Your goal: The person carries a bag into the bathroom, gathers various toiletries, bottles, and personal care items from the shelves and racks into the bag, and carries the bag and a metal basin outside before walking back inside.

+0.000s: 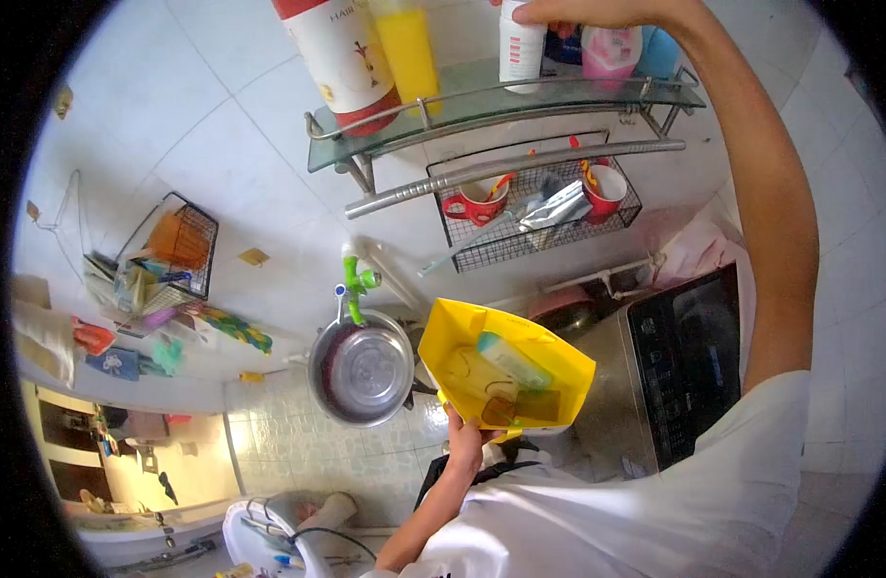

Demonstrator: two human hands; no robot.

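Observation:
My left hand (465,445) is closed on the near edge of a yellow bag (568,371), which hangs with its mouth open towards me. Inside the bag lie a pale bottle with a green label (510,358) and a few brownish items I cannot make out. High up, my right hand (568,12) has its fingers around the top of a white bottle (522,53) with red print, at the glass shelf (462,96). A pink-and-white container (611,53) stands just right of it.
A large red-and-white bottle (342,63) and a yellow bottle (406,53) stand on the shelf's left. Below hangs a wire basket (501,246) with red mugs. A metal basin (366,371) sits beneath a green tap (358,279). A black-topped washing machine (688,361) is at right.

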